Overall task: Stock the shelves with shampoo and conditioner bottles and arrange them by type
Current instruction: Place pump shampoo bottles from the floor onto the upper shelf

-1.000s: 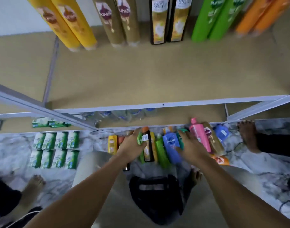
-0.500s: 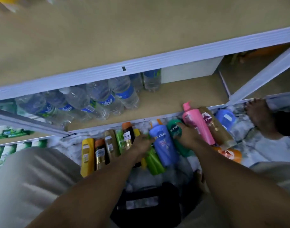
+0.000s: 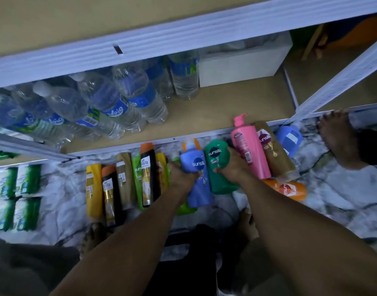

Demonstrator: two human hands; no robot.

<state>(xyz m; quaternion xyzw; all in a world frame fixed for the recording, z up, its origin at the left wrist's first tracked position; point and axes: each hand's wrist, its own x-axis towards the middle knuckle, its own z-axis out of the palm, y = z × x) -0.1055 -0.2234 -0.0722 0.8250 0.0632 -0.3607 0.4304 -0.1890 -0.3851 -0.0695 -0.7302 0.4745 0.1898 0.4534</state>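
Shampoo bottles lie in a row on the marble floor in front of the shelf unit. My left hand [image 3: 181, 178] grips a blue Sunsilk bottle [image 3: 197, 167] from its left side. My right hand [image 3: 232, 169] grips a dark green Sunsilk bottle [image 3: 217, 161] beside it. To the right lie a pink pump bottle [image 3: 247, 146], a brown bottle [image 3: 273, 150], a blue bottle [image 3: 290, 139] and an orange bottle [image 3: 288, 189]. To the left lie a yellow bottle [image 3: 93, 189], black bottles [image 3: 148, 174], a tan bottle [image 3: 124, 178] and a light green bottle [image 3: 137, 178].
The lowest shelf [image 3: 226, 103] carries several water bottles [image 3: 119, 103] and a white box [image 3: 241, 63]. Green packets [image 3: 14, 197] lie on the floor at left. Another person's foot [image 3: 337, 137] rests at the right. A black bag [image 3: 183, 263] sits between my arms.
My head has tipped down, so the upper shelf with standing bottles left the view. Both hands closed around the blue and dark green bottles, which now sit raised from the row.
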